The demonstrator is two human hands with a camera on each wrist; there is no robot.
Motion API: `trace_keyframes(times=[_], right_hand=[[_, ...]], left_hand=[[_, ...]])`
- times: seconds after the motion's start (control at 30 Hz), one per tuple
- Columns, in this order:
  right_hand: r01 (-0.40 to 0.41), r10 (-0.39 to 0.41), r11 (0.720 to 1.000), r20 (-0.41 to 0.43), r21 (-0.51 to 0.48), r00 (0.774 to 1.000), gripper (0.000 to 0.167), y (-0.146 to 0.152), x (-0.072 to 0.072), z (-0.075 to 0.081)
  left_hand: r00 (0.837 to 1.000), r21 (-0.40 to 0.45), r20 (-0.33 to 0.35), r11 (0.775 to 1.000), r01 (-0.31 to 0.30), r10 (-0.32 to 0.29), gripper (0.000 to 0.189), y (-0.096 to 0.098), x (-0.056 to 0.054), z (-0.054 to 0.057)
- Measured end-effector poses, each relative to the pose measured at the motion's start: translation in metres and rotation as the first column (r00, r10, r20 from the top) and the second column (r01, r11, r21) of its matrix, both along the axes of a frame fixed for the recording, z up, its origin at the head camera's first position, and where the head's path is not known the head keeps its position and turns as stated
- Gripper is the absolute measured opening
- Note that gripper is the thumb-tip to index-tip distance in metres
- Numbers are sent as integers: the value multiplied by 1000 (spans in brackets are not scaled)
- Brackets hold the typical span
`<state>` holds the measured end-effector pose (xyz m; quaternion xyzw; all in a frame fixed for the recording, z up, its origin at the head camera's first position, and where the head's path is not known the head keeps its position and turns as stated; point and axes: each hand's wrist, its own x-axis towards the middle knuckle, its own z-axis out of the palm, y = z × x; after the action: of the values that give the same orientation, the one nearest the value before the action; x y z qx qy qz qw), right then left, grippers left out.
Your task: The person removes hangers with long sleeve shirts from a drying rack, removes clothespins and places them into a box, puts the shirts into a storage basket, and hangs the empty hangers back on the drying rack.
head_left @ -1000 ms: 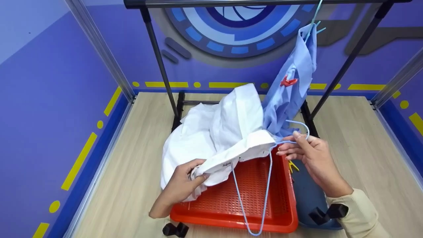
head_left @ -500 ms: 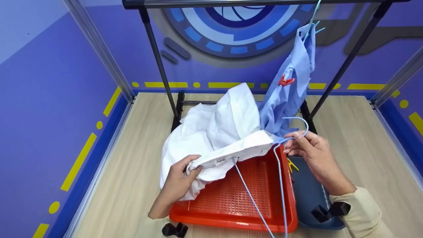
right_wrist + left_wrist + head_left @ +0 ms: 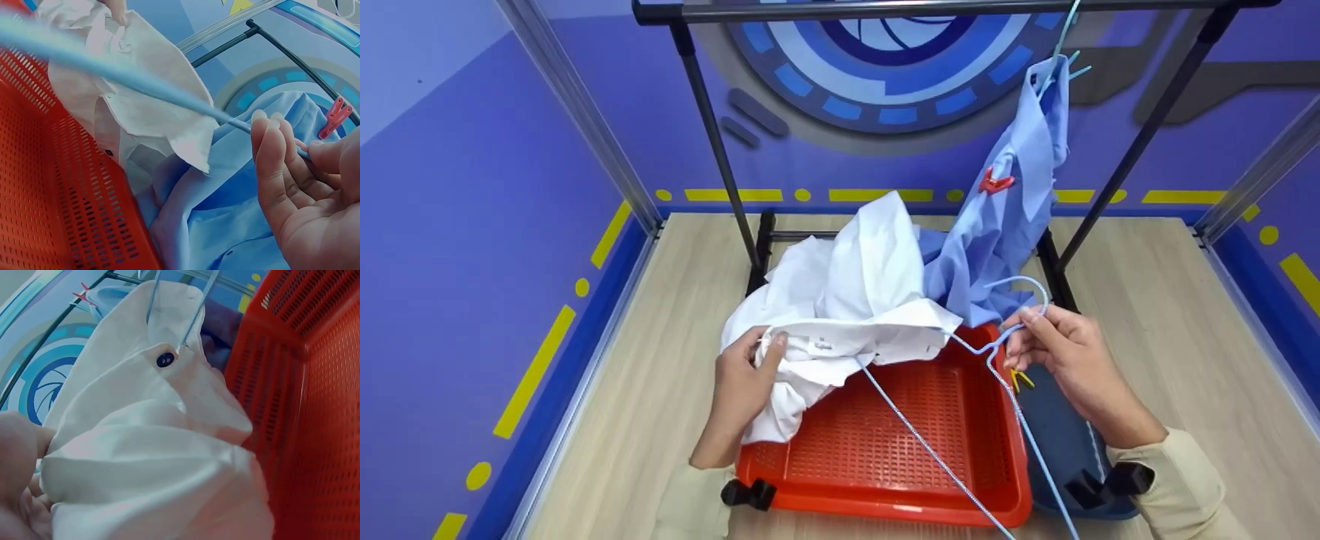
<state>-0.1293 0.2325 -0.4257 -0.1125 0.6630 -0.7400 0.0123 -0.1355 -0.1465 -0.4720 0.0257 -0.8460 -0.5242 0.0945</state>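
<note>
My left hand [image 3: 744,386] pinches the collar of a white shirt [image 3: 877,262], whose body is bunched over the left back of the red basket. A dark button [image 3: 165,359] shows near the collar in the left wrist view. My right hand [image 3: 1061,360] holds a light blue hanger [image 3: 934,454] by the neck, just below its hook. One arm of the hanger runs into the shirt's collar; the other stays outside and slants down toward me, past the lower frame edge. In the right wrist view the hanger [image 3: 242,124] passes between thumb and fingertips.
The red basket [image 3: 885,510] stands on the wooden floor, with a dark blue bin [image 3: 1054,442] and a yellow clip [image 3: 1021,380] beside it. Behind, a blue shirt [image 3: 1012,187] with a red clip [image 3: 996,181] hangs from a black rack [image 3: 885,10].
My left hand and the shirt collar have moved left, away from the right hand. The hanger has swung so its lower end points down right, and more of its neck shows outside the collar.
</note>
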Motion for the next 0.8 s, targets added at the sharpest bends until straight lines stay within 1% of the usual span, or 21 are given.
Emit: trace_keyframes(times=[0.13, 0.23, 0.33, 0.4, 0.47, 0.53, 0.6, 0.67, 0.73, 0.8], right_hand=[[-10, 10, 1000, 4, 12, 1000, 34, 0, 0, 0], [-42, 42, 999, 3, 10, 999, 34, 0, 0, -1], [-89, 89, 996, 0, 3, 996, 33, 0, 0, -2], [-131, 130, 991, -17, -3, 991, 32, 1, 0, -3], [-178, 178, 984, -32, -10, 984, 31, 3, -1, -3], [-233, 232, 972, -57, -17, 971, 31, 4, -2, -4], [-273, 269, 961, -80, -46, 960, 33, 4, -2, -4], [-289, 281, 954, -100, -82, 954, 34, 4, -3, -4], [-278, 264, 952, -112, -130, 958, 34, 3, -3, -4], [-243, 228, 956, -107, -164, 968, 34, 2, -2, -3]], left_hand=[[998, -76, 14, 995, -67, 68, 19, -7, -10, -3], [994, -120, 39, 988, -101, 107, 21, -12, -16, -7], [987, -139, 84, 982, -126, 138, 24, -18, -20, -11], [982, -149, 111, 980, -134, 152, 27, -22, -22, -14], [977, -155, 135, 977, -143, 165, 30, -25, -25, -17], [972, -160, 155, 976, -150, 175, 32, -28, -27, -20], [969, -167, 177, 976, -143, 172, 33, -29, -27, -22], [969, -184, 189, 975, -124, 159, 30, -28, -27, -23], [974, -205, 187, 975, -88, 128, 25, -26, -26, -23], [982, -232, 172, 972, -42, 84, 19, -22, -24, -21]])
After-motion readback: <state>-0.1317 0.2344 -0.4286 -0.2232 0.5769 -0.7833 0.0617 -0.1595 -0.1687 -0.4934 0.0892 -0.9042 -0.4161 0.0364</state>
